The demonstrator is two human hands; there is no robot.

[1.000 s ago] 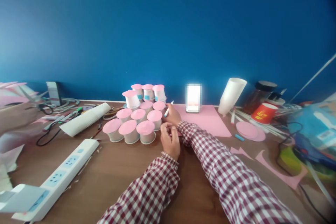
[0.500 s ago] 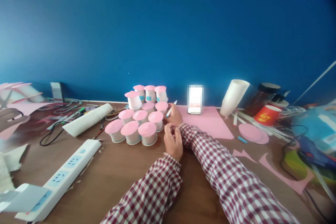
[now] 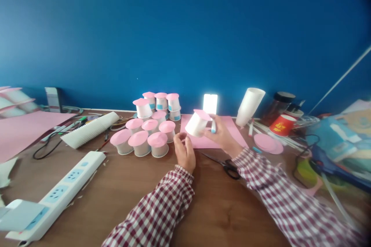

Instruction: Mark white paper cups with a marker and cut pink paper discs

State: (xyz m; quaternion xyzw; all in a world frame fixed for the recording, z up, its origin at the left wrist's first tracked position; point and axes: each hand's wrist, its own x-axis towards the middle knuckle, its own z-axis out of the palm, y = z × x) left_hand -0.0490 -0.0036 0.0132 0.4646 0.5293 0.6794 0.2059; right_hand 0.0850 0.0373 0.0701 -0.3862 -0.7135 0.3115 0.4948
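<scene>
Right hand (image 3: 222, 134) held a tilted paper cup above a pink sheet

The white cup (image 3: 194, 126), capped with a pink disc (image 3: 202, 114), was gripped from its right side by that hand, its wide end leaning down and to the left. It appeared raised over the left part of the pink sheet (image 3: 233, 125). A white pen (image 3: 213, 125) with a blue end stuck out of the same grip. The left hand (image 3: 185, 154) was half open with bent fingers, nearer than the cup and slightly to its left; nothing showed in it.

Rows of pink-topped cups (image 3: 158, 139) stood to the left, the closest just beside the left hand. Scissors (image 3: 225, 163) lay on the surface (image 3: 203, 208) near the right wrist.

Doing this well seemed to call for a light hold on the cup's wall, since thin paper could dent, with fingers kept off the disc's overhanging edge, which looked easy to bend. Sharing the hand with the pen probably made the grip less sure, so a steadying touch from the left hand, low on the cup, would have helped. Slow turning and a sleeve kept clear of the scissors also looked wise.
</scene>
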